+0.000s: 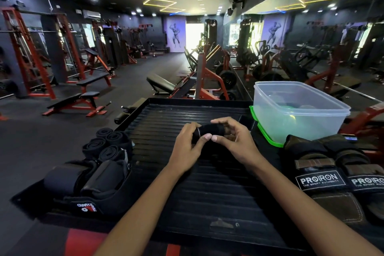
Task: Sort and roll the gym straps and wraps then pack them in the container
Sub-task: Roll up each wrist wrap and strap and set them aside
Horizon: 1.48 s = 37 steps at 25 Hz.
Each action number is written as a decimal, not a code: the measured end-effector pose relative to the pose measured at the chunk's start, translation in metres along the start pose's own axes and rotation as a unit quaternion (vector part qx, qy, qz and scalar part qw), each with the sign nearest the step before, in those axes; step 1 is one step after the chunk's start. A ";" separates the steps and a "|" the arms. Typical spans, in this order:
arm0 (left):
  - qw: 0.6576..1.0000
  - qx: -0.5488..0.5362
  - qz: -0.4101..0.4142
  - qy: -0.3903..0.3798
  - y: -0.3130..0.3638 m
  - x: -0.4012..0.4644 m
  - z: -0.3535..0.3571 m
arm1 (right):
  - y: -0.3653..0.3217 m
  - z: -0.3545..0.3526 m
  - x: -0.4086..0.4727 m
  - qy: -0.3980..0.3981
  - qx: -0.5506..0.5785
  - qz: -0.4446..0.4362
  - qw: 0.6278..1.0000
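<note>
- Nearest the lens: black ribbed rubber platform [207, 193], serving as the work surface, with both forearms reaching across it.
- Just beyond, held above the ribs: small black fabric wrap roll [209, 131], lying sideways between both hands.
- Left hand [188, 143] curled round the roll's left end, thumb pressed underneath; right hand [232, 141] pinching the right end, thumb tip meeting the left thumb.
- At the left edge: four finished black rolls [108, 143] bunched together, touching, beside bulkier black padded straps [83, 178].
- At the right: brown-and-black leather lifting grips marked PRO IRON [332, 174], unrolled, lying flat.
- Behind those: clear plastic rectangular container [301, 110] sitting on a green lid [268, 137]; contents too faint to name.
- Likely risk: loosened pinch letting the coil spring open, since no fastening shows on the roll.
- Further risk: finished rolls near the platform's left edge, easily knocked to the floor by a passing forearm.
- Also possible: container tipping off its lid if the roll gets dropped in hard against the near wall.
</note>
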<state>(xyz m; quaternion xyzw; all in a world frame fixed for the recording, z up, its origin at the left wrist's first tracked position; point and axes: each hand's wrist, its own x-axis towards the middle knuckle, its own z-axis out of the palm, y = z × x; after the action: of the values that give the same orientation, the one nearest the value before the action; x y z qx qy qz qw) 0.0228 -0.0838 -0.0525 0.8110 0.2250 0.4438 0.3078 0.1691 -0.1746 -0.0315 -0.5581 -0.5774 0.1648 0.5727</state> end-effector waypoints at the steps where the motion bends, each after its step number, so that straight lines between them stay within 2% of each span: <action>1: 1.000 -0.001 -0.002 0.005 0.002 0.000 0.000 | 0.001 -0.001 0.001 0.002 0.005 0.005 1.000; 4: 0.999 -0.035 -0.009 0.010 0.006 0.001 -0.003 | 0.004 -0.003 0.002 0.008 0.007 0.023 1.000; 7: 0.996 -0.088 0.012 -0.018 0.007 0.001 -0.006 | 0.003 -0.004 0.003 0.018 0.027 0.052 0.998; 12: 0.997 -0.081 0.010 0.007 0.006 0.001 -0.007 | 0.005 -0.003 0.003 0.013 0.061 0.061 0.996; 17: 0.998 -0.058 -0.002 0.012 0.003 0.001 -0.002 | 0.007 0.004 0.003 0.080 0.088 0.089 0.989; 24: 0.998 -0.058 -0.010 -0.003 0.001 0.002 -0.002 | 0.008 0.002 0.001 0.090 0.103 0.059 0.989; 31: 0.997 -0.080 -0.017 0.000 -0.003 0.002 -0.002 | 0.010 0.001 0.002 0.074 0.121 0.059 0.988; 37: 0.996 -0.085 -0.023 0.000 0.005 0.001 -0.007 | 0.011 -0.005 0.002 -0.025 0.111 0.029 0.993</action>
<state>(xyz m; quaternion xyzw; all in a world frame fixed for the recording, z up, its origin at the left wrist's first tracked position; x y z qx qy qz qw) 0.0181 -0.0847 -0.0453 0.7764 0.2056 0.4543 0.3854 0.1790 -0.1721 -0.0378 -0.5029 -0.5531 0.2581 0.6120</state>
